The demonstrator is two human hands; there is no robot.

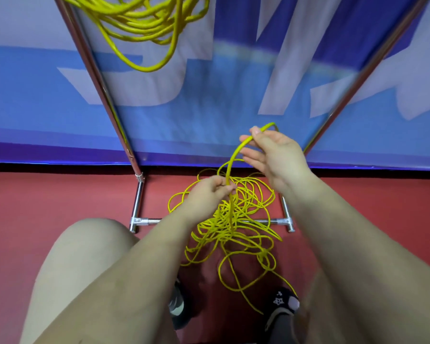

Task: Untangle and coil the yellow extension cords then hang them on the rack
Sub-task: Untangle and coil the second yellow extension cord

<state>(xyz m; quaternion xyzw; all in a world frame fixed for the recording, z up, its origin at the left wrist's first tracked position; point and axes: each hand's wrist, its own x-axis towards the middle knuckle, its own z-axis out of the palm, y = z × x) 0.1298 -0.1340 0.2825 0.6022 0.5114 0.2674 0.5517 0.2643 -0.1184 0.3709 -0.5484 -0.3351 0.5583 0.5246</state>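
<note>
while you pull one strand up out of the tangled cord [230,224] on the red floor [60,194], your left hand [210,192] pinches it low and your right hand [273,151] holds it higher, fingers loosely curled, likely to feed slack for coiling. thin, glossy yellow, many overlapping loops between the rack [137,214] feet. one coiled cord [144,23] already hangs up top.

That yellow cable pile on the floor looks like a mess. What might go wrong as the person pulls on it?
The left hand and right hand pull one strand out of the tangled cord; tugging could tighten the knots. Loops lie over the rack's base bar and may snag. A strand runs by the right shoe, a likely trip hazard.
</note>
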